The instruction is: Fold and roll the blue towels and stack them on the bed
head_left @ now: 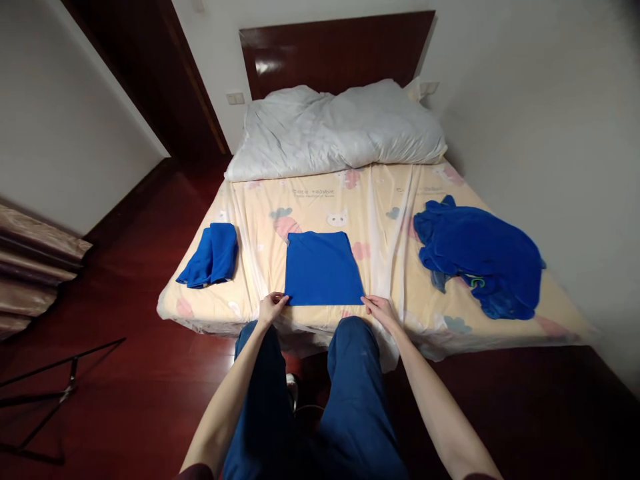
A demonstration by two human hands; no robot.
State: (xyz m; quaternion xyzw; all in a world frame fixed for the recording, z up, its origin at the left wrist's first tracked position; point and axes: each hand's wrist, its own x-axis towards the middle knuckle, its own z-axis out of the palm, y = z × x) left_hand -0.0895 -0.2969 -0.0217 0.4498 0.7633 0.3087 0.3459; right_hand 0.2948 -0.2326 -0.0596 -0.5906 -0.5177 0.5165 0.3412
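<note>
Cloth (324, 270) lies flat on bed (315, 208), between folded bundle (223, 252) and blue heap (485, 257); left hand (272, 308) and right hand (381, 311) pinch its near corners; looks like edge-squaring step; next move calls for even tension.

The spread cloth (324, 272) looks smooth and matt; the quilt (340, 130) is creased, faintly shiny fabric, the headboard (340, 53) glossy wood, the floor (150, 380) smooth and glossy.

"Cute rabbit" lettering (313, 191) on the bedsheet (313, 205)

Straight beyond the blue cloth (324, 270), the print reads "Cute rabbit" above a smaller, illegible line. Beyond the cloth and to its right, more lettering (421, 190) is too blurred to read.
</note>
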